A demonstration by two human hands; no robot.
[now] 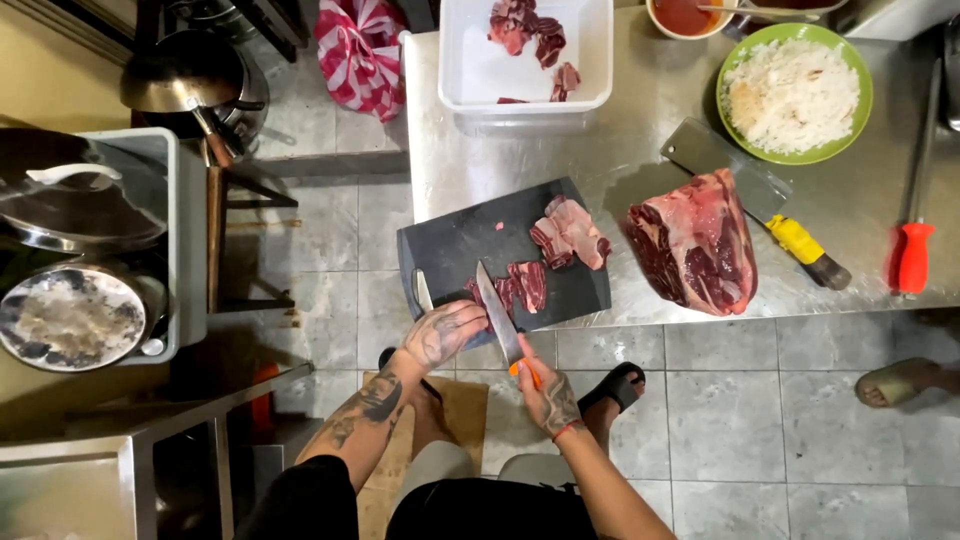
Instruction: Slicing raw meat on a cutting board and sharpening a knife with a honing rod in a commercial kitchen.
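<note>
A dark cutting board (470, 240) lies on the steel counter's near edge. My right hand (548, 396) grips an orange-handled knife (498, 314), its blade angled across the board's front edge. My left hand (443, 332) presses down on a small piece of red meat (524, 285) next to the blade. A pile of cut meat slices (570, 234) sits at the board's far right corner.
A large slab of raw meat (696, 242) lies right of the board, over a cleaver with a yellow handle (800, 243). Behind stand a white tub with meat pieces (526, 55), a green bowl of rice (794, 92), a red-handled sharpening steel (914, 245). Pots sit left; another person's sandalled foot (896, 382) is at right.
</note>
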